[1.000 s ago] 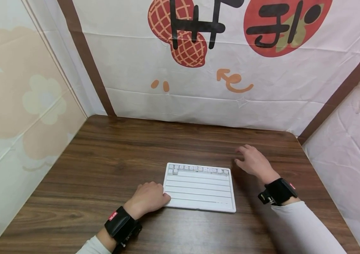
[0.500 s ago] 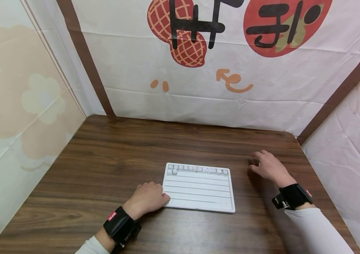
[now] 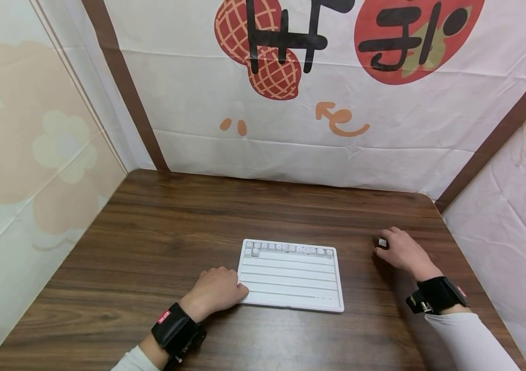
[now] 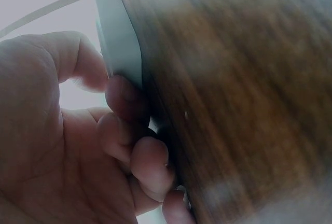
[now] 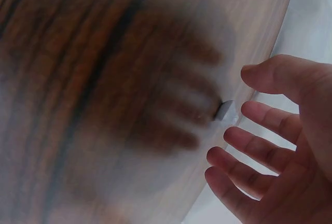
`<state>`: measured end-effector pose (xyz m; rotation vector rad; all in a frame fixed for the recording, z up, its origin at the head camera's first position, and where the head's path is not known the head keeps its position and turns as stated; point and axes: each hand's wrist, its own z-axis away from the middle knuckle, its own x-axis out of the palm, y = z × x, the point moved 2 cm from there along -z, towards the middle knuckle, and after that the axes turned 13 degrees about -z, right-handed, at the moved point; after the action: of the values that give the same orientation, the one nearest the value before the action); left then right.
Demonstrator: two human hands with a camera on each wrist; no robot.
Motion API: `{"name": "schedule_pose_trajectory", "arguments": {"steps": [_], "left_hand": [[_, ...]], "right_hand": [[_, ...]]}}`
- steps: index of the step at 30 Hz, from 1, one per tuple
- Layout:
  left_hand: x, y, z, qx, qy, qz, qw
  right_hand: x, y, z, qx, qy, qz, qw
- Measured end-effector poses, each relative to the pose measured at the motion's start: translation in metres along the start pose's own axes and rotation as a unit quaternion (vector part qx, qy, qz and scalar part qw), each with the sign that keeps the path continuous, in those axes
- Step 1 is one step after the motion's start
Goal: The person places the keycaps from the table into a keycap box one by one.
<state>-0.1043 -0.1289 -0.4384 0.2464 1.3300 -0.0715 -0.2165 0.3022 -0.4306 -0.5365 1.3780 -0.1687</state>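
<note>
A white keyboard (image 3: 291, 275) lies on the table, with a row of pale keycaps (image 3: 292, 248) along its far edge and two more below at the left. My left hand (image 3: 216, 288) holds its near left corner. In the left wrist view, the thumb and curled index finger pinch the keyboard's edge (image 4: 122, 42). Off to the right, my right hand (image 3: 404, 251) is around a single small keycap (image 3: 382, 242) on the table. The right wrist view has this keycap (image 5: 227, 111) just beyond the spread fingertips, thumb and fingers apart.
The brown wood-grain table (image 3: 188, 206) runs back to a white printed cloth wall (image 3: 188, 149). More cloth hangs at the left and right sides. Each wrist wears a black strap-on camera (image 3: 437, 295).
My right hand has moved right and slightly nearer, away from the keyboard, and the single keycap now shows by its fingers. My left hand and the keyboard have stayed in place.
</note>
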Motion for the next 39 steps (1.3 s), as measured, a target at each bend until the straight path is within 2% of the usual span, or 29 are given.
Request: {"name": "schedule_pose_trajectory", "arguments": {"steps": [6,12,22,30,39], "left_hand": [[0.001,-0.001,0.001,-0.004,0.0,0.002,1.0],[0.004,-0.001,0.001,0.008,0.004,0.011,0.9999],[0.005,-0.001,0.0,0.011,0.007,0.011,0.9999],[0.005,-0.002,0.0,0.013,0.006,0.01,0.9998],[0.004,-0.002,0.0,0.011,0.008,0.009,0.9999]], "right_hand": [[0.003,0.004,0.0,0.006,-0.002,-0.004,1.0],[0.006,0.008,0.0,-0.006,0.004,0.0,1.0],[0.008,0.012,0.0,-0.056,0.055,-0.011,0.997],[0.006,-0.001,-0.001,-0.041,0.07,-0.049,0.996],[0.01,-0.028,-0.003,-0.095,0.087,-0.119,0.985]]}}
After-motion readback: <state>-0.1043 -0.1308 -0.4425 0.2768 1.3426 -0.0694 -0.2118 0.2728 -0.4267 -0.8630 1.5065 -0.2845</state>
